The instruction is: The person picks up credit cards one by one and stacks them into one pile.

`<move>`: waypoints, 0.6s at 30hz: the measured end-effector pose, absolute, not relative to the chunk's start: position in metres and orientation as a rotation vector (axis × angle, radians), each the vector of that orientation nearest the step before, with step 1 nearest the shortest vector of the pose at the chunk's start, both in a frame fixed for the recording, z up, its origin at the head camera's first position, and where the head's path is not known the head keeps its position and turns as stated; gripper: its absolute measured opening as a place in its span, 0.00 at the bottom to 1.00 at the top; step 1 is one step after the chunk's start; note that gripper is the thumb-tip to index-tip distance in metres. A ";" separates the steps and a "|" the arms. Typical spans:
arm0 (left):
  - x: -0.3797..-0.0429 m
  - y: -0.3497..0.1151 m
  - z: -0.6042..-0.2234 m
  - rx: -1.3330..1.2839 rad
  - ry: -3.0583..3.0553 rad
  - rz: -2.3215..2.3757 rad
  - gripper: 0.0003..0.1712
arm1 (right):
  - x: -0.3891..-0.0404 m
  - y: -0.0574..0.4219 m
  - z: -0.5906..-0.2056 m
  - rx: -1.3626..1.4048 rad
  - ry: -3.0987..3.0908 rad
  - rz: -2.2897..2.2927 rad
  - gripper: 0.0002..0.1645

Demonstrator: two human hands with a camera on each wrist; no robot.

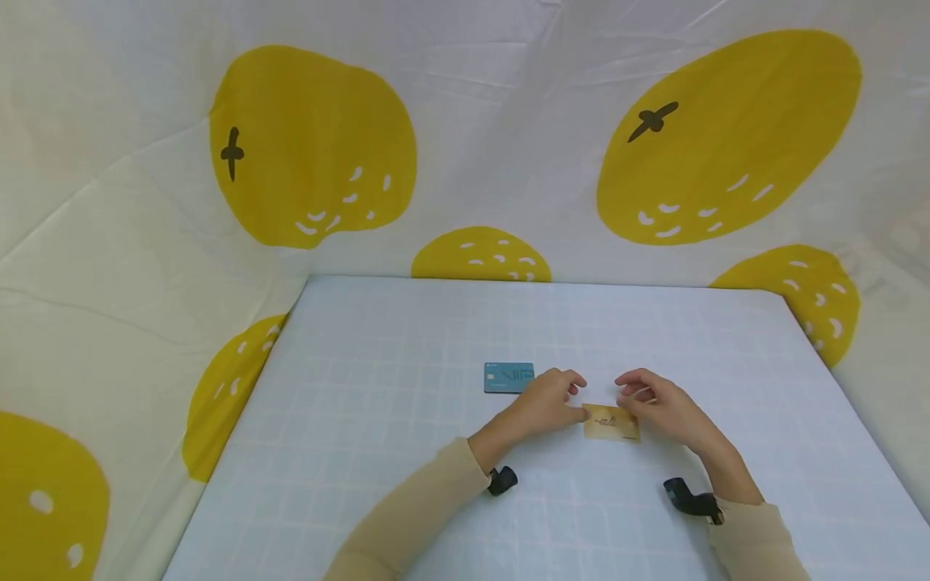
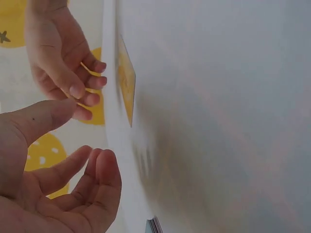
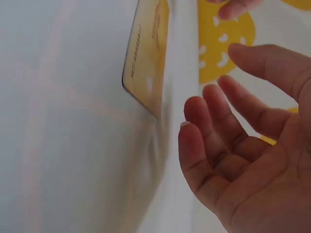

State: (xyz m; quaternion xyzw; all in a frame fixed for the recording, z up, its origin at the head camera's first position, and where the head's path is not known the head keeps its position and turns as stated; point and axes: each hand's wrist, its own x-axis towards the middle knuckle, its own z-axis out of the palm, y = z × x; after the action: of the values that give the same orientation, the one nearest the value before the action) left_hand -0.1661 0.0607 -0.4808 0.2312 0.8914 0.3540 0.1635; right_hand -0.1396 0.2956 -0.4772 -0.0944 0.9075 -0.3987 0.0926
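A gold card (image 1: 612, 424) with dark print lies flat on the table. My left hand (image 1: 545, 399) hovers by its left end, thumb and fingers apart and loosely bent. Over the right end is my right hand (image 1: 667, 410), its fingers also relaxed and bent. Both wrist views show a gap between each hand and the gold card (image 2: 127, 85), with nothing held. Just behind my left hand lies a blue card (image 1: 507, 378), partly covered by that hand. In the left wrist view, several layered edges of a card stack (image 2: 154, 225) show at the bottom.
The table (image 1: 378, 420) has a pale cloth with a faint grid. A white curtain (image 1: 501, 121) with yellow fruit prints hangs behind and at both sides. Black wrist mounts (image 1: 690, 499) sit under both forearms.
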 end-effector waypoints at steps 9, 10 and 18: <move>-0.165 0.074 -0.487 0.706 2.548 0.671 0.32 | -0.140 0.326 -0.484 -0.392 2.607 -1.077 0.28; -0.165 0.074 -0.487 0.714 2.552 0.657 0.32 | -0.140 0.327 -0.486 -0.393 2.594 -1.062 0.29; -0.165 0.075 -0.491 0.729 2.582 0.515 0.31 | -0.143 0.327 -0.492 -0.419 2.595 -0.934 0.37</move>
State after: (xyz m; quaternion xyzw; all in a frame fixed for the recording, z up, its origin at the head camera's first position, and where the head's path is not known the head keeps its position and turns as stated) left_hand -0.1651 0.0747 -0.4906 0.2613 0.9253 0.1847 0.2033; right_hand -0.1433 0.3265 -0.4916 -0.1477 0.9159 -0.3296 0.1750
